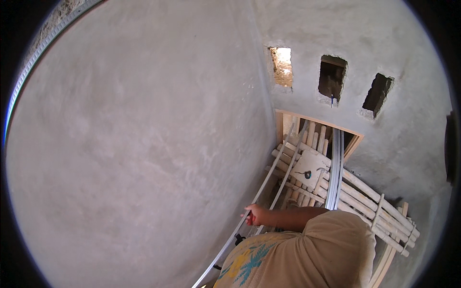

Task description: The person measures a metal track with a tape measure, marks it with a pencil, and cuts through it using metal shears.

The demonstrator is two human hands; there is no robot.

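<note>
My right hand point(255, 215) is closed around a long, thin grey metal bar point(269, 181). The bar slants from the doorway down past the front of my shirt, close beside the plastered wall. A second slim metal bar point(288, 175) runs roughly parallel, passing behind my forearm. Farther right, a bundle of pale metal profiles point(334, 177) reaches out of the doorway and disappears behind my sleeve. My left hand does not show. A small black object point(239, 238), too unclear to name, is just below my right hand.
A wooden-framed doorway point(317, 118) stands ahead, with a platform of whitish poles point(365, 201) before it. On the platform lies a pale board point(311, 162) with a small dark round object point(308, 174). Grey plastered wall point(144, 144) fills the left. Three rough rectangular holes pierce the far wall point(302, 103).
</note>
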